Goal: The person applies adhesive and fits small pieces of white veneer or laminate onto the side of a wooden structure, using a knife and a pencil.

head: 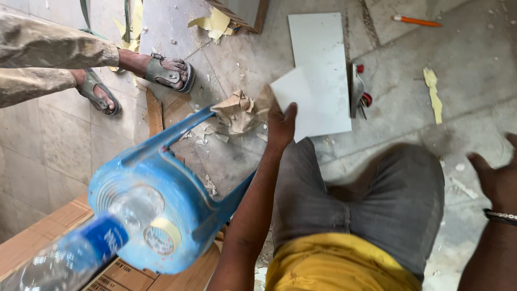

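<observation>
One white tile piece, frame centre, gripped at its lower edge by our left hand. Our right hand, right edge, spreads open, holding nothing. Bare floor lies upper right.

An orange pencil is lying on the floor ahead of you, a blue plastic stool is standing at your left, and someone's sandalled feet are resting nearby.

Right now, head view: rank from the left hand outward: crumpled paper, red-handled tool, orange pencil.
From the left hand, which holds a small white tile piece:
1. Crumpled paper, just to its left.
2. Red-handled tool, right of the large white tile.
3. Orange pencil, far upper right.
</observation>
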